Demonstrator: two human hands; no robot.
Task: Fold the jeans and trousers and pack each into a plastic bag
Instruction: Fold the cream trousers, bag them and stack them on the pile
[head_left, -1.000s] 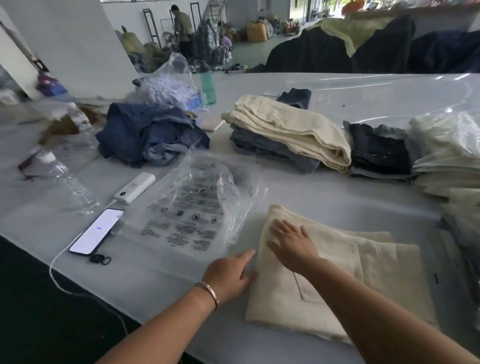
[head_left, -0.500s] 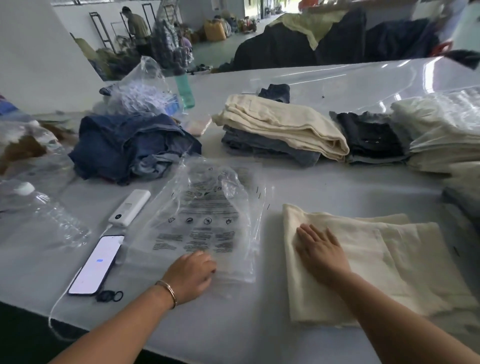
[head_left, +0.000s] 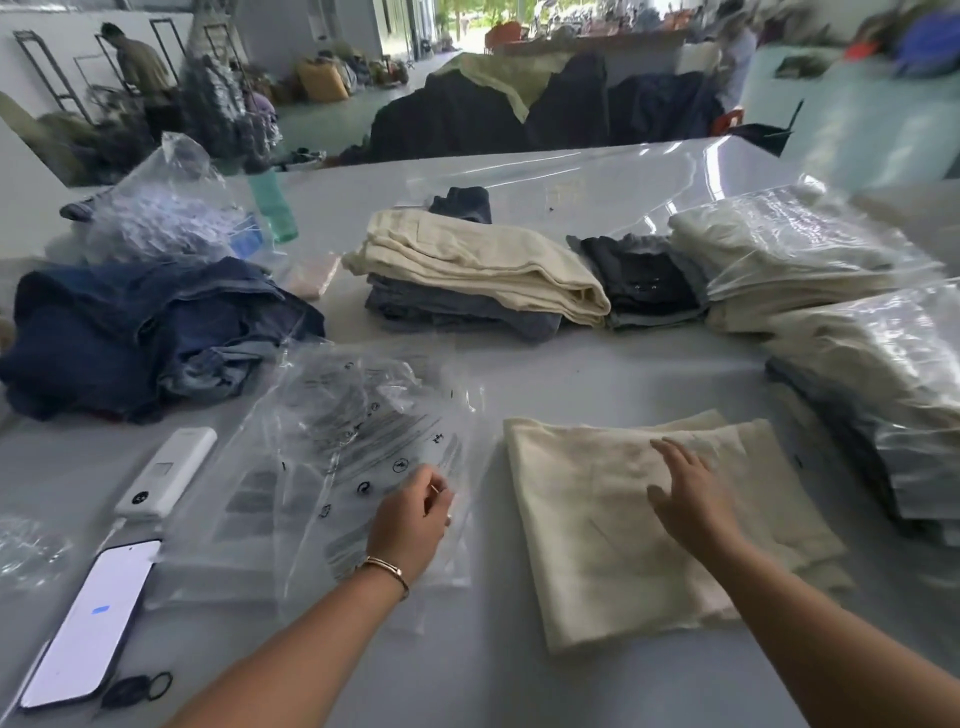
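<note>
Two hands work on the smooth grey counter (head_left: 597, 374). Left hand (head_left: 410, 525) pinches the crinkled clear plastic bag (head_left: 337, 457); right hand (head_left: 691, 493), fingers apart, is over the soft cream folded trousers (head_left: 613, 561).

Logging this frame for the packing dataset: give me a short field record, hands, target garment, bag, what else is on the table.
left hand: fingers curled, pinching the top plastic bag
right hand: fingers straight, on the folded cream trousers
folded cream trousers: flat on the table, not bagged
plastic bag: clear, printed, on a stack left of the trousers
unfolded jeans: heap at far left
folded stack: cream over grey, centre back
bagged garments: piled at right
phone: screen lit, near left edge
power bank: white, beyond the phone
</note>
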